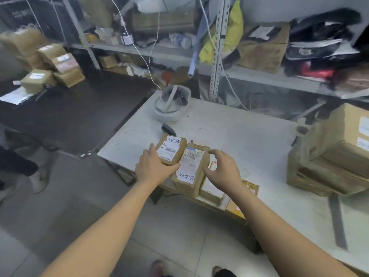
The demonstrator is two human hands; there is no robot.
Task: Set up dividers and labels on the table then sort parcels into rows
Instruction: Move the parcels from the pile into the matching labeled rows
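Three small brown parcels lie side by side near the front left corner of the white table (229, 126). The left parcel (172, 149) carries a white handwritten label, and my left hand (152, 166) grips its near left side. The middle parcel (189, 169) also has a handwritten label near its front end. My right hand (223, 170) hovers with fingers spread over the right parcel (211, 189), partly hiding it. A yellow flat parcel (248, 186) peeks out behind my right wrist.
A white helmet-like headset (171, 104) and a dark scanner (167, 129) lie further back on the table. Large cardboard boxes (335, 156) are stacked at the table's right. A dark table (69, 116) with parcels stands to the left, and cluttered metal shelves (219, 56) behind.
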